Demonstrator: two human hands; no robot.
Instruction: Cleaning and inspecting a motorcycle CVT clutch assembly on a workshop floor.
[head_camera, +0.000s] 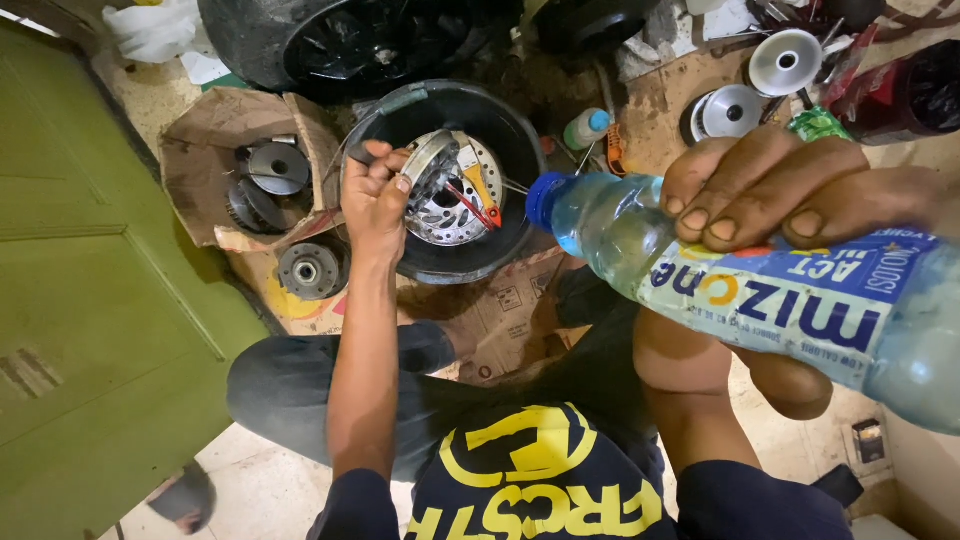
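Black round plastic basin (505, 130) sits on flattened brown cardboard (510, 320) on the floor, ahead of the knees. Silver perforated metal disc (450, 205) lies in the basin, left hand (375, 195) on its left edge. Open brown cardboard box (215, 140) left of basin, round grey metal parts (275, 168) inside. Right hand (780, 190) holds clear plastic bottle with blue cap (720, 280), right of basin, cap possibly over the rim.

We held in our right hand (790, 195) a clear plastic bottle (760, 280) with a blue cap and a blue, white and orange wrap label (800, 300), while an opened brown cardboard box (215, 140) and flattened printed cardboard (510, 320) lay on the floor.
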